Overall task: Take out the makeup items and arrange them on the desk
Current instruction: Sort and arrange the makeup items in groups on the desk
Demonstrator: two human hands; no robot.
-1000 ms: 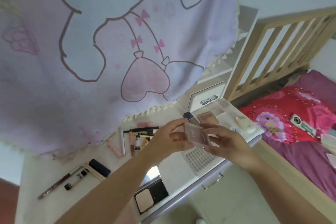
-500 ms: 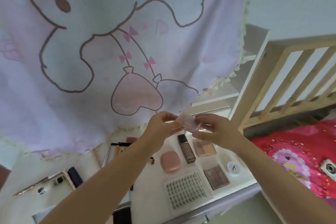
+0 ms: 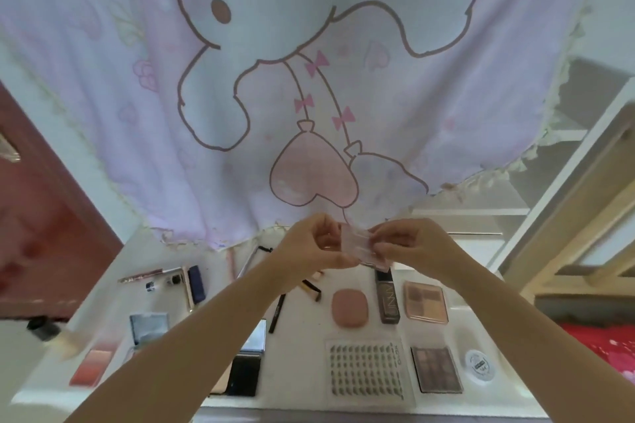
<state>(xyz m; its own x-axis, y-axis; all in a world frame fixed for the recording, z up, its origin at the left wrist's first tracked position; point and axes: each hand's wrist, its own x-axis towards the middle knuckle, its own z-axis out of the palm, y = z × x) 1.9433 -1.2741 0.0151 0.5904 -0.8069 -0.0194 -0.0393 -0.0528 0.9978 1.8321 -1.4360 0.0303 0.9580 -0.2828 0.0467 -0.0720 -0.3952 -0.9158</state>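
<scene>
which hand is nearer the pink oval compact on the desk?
Left, though not by much. The left hand is above the compact and a bit to its left; the right hand is above and further to its right. Both hold a small clear case.

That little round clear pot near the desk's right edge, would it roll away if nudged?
Probably not: the round clear pot lies flat on its base, so a nudge should slide it over the smooth white desk. It looks low and light. Tipped on edge, it might roll.

bare desk (image 3: 302,347) strip between black pencil (image 3: 277,313) and pink compact (image 3: 350,308) (curtain (image 3: 309,79) overhanging behind)
</scene>
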